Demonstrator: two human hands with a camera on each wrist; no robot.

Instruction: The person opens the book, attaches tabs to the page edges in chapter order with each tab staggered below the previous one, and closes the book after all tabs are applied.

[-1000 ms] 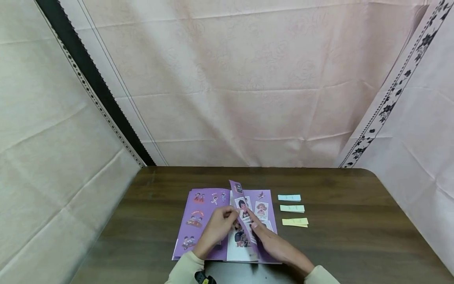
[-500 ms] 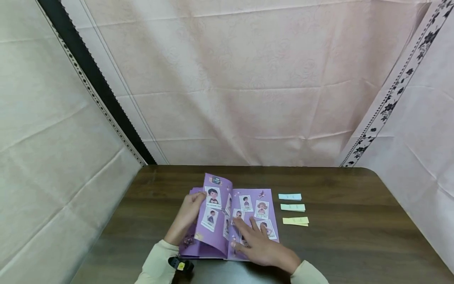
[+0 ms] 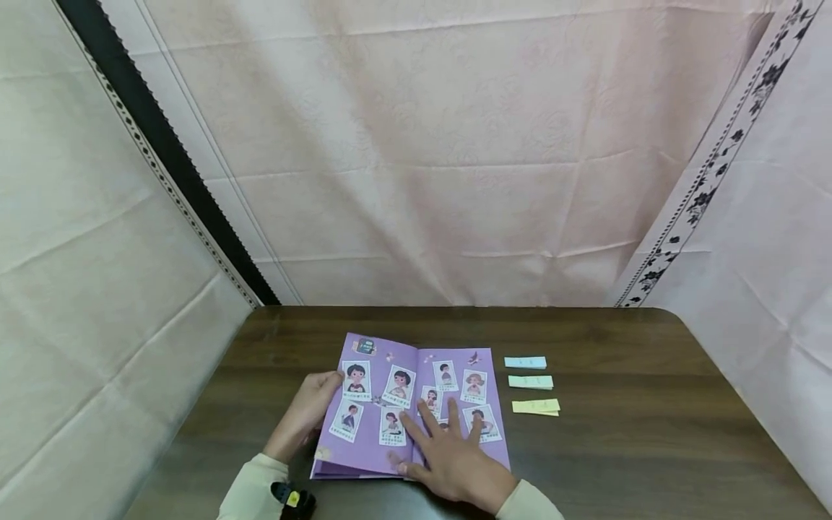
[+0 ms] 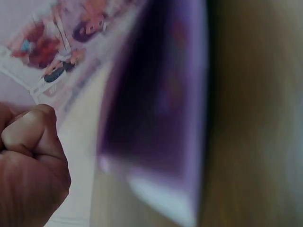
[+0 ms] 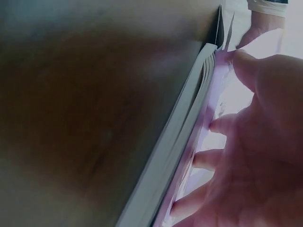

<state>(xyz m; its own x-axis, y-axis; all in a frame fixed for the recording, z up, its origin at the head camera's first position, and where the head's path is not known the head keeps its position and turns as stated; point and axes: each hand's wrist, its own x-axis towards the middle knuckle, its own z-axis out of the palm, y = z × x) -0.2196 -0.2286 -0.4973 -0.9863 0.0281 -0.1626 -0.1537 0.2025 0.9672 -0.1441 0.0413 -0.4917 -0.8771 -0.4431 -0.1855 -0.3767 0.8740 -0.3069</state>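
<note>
book [image 3: 390,404] | open flat | spine runs away from person

The page that stood upright a second ago now lies flat on the left half of the book [image 3: 409,404]. The left hand [image 3: 305,415] holds its outer edge, and the right hand [image 3: 455,462] presses spread fingers beside the fold.

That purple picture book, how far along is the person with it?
Done: the purple book lies open flat on the table at a spread of portrait cards. In hand: the right hand presses the page flat; the left hand holds the left edge. Left: three coloured slips lie untouched beside it.
</note>
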